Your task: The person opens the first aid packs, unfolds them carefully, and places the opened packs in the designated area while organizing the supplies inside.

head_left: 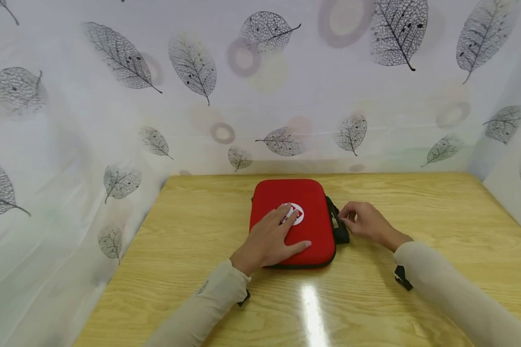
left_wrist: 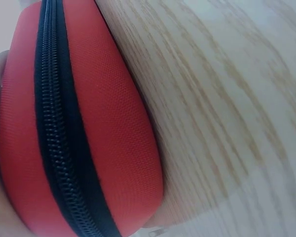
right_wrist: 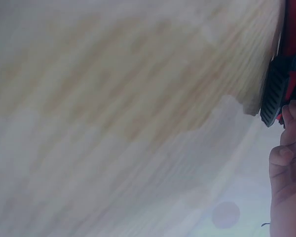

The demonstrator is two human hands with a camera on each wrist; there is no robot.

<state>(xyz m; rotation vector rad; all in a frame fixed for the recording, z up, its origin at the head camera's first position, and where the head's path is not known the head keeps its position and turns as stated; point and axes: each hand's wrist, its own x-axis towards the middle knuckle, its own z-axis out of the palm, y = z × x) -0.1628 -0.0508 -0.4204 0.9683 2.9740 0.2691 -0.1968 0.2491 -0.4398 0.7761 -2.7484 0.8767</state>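
Note:
A red zippered hard case with a round white emblem lies on the wooden table. My left hand rests on its lid with the fingers spread, partly covering the emblem. The black zipper runs closed along the side seen in the left wrist view. On the right side of the case is a black carry handle with a ridged grip. My right hand has thumb and curled fingers drawn together at this handle. Its fingertips partly hide what they pinch.
The wood-grain tabletop extends around the case on all sides. Behind it and to both sides hangs a pale leaf-patterned sheet. A bright light reflection shows on the table in front of the case.

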